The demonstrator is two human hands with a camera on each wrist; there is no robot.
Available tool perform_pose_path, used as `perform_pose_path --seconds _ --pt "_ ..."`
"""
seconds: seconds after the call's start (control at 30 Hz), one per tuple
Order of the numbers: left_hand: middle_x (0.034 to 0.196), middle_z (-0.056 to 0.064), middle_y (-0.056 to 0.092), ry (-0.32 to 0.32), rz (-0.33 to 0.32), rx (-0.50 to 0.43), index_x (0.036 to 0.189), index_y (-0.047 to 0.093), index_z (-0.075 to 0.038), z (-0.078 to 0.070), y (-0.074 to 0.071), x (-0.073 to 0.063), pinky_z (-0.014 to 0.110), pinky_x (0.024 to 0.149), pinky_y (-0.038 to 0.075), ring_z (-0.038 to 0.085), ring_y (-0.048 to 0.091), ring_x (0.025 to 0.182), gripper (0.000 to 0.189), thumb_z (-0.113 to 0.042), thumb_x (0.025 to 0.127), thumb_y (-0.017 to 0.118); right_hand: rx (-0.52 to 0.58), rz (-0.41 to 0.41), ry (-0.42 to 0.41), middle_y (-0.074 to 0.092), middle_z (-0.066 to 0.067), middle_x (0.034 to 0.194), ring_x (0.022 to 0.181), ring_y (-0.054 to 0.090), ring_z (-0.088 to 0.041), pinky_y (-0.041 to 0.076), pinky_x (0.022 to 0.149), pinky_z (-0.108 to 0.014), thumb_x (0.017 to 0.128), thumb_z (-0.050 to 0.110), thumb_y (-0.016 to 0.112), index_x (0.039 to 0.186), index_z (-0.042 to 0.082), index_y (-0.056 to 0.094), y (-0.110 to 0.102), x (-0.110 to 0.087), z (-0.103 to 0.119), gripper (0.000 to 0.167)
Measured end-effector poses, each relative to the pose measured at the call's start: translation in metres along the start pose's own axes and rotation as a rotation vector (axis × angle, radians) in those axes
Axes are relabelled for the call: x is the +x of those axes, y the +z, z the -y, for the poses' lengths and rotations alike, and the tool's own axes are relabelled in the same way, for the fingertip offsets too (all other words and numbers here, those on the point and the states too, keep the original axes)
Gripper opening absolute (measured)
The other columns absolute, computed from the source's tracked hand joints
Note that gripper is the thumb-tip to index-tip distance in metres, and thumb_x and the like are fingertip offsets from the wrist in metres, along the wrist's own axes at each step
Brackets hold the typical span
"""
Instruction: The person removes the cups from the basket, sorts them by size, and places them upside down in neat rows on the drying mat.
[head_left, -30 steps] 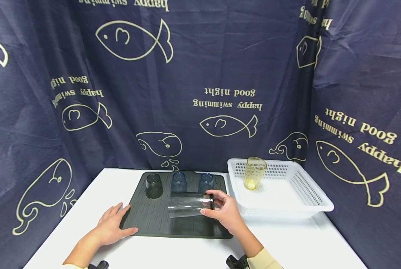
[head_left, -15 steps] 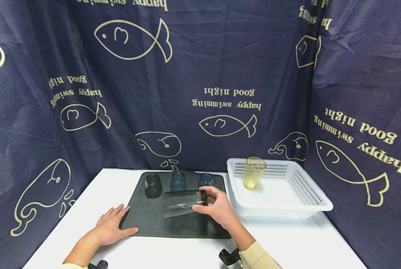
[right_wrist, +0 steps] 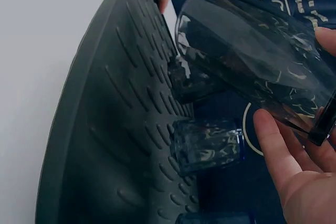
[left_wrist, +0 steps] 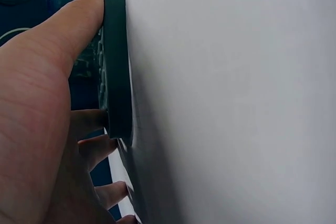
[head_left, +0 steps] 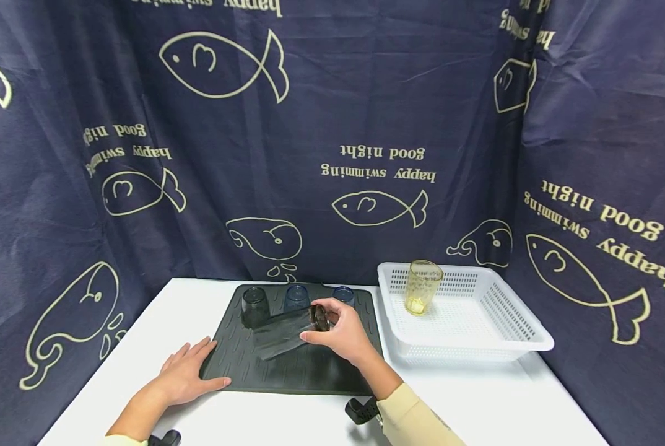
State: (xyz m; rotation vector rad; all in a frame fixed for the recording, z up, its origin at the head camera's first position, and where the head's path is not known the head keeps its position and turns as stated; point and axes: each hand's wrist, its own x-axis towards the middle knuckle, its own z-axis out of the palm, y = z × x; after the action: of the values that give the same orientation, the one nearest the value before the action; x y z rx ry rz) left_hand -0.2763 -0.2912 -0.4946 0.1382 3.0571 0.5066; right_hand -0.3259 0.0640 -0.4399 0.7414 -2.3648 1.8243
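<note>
My right hand (head_left: 340, 334) grips a tall, smoky clear drinking glass (head_left: 285, 333) near its thick dark base. The glass tilts over the dark grey ridged mat (head_left: 238, 371), its mouth down and to the left. In the right wrist view the glass (right_wrist: 241, 40) shows above the mat, thumb and fingers around its base end. My left hand (head_left: 184, 375) rests at the mat's left edge, fingers spread; its thumb lies on the front left corner. Along the mat's back stand a dark glass (head_left: 254, 308), a blue glass (head_left: 296, 298) and another blue glass (head_left: 344, 295), partly hidden by my right hand.
A white perforated basket (head_left: 472, 353) stands right of the mat on the white table (head_left: 449, 409). Inside it, toward the left, a yellow glass (head_left: 423, 288) leans. A dark blue curtain (head_left: 310, 124) with fish drawings closes off the back and sides.
My right hand has carried the glass leftward over the mat, tipping its mouth further down and raising its base. The left hand stays in place.
</note>
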Motion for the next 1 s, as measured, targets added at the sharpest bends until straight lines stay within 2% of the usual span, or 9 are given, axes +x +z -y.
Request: perform_pose_path --seconds 0.33,0.5,0.77,1.0 --pt "0.157 0.029 0.04 0.006 0.012 -0.002 0.151 0.044 0.002 -0.001 0.0 0.002 0.081 0.111 0.023 0.068 0.026 0.141 0.105 -0.071 0.079 0.073 -0.072 -0.001 -0.034 0.071 -0.005 0.118 0.099 0.067 -0.016 0.055 0.085 -0.023 0.073 0.021 0.094 0.131 0.008 0.066 0.009 0.01 0.001 0.066" --pt "0.158 0.029 0.039 -0.006 0.015 0.002 0.151 0.044 0.001 -0.001 -0.001 0.001 0.082 0.111 0.022 0.067 0.026 0.142 0.107 -0.072 0.079 0.072 -0.114 0.0 -0.049 0.071 -0.004 0.119 0.099 0.068 -0.016 0.055 0.079 -0.022 0.074 0.025 0.093 0.131 0.011 0.066 0.012 0.016 0.002 0.066" --pt "0.158 0.029 0.039 -0.009 0.013 -0.005 0.15 0.044 0.002 -0.001 -0.002 0.001 0.082 0.11 0.022 0.066 0.027 0.142 0.107 -0.071 0.077 0.073 -0.097 0.022 -0.058 0.07 -0.005 0.122 0.099 0.069 -0.015 0.057 0.079 -0.021 0.074 0.02 0.093 0.134 0.009 0.063 0.018 0.022 0.008 0.068" --pt "0.157 0.027 0.041 0.03 0.007 0.003 0.151 0.045 0.0 0.004 -0.002 0.002 0.082 0.11 0.024 0.064 0.031 0.142 0.105 -0.071 0.078 0.074 -0.126 0.035 -0.07 0.071 -0.002 0.121 0.094 0.067 -0.009 0.059 0.074 -0.02 0.072 0.018 0.094 0.134 0.012 0.063 0.029 0.032 0.009 0.069"
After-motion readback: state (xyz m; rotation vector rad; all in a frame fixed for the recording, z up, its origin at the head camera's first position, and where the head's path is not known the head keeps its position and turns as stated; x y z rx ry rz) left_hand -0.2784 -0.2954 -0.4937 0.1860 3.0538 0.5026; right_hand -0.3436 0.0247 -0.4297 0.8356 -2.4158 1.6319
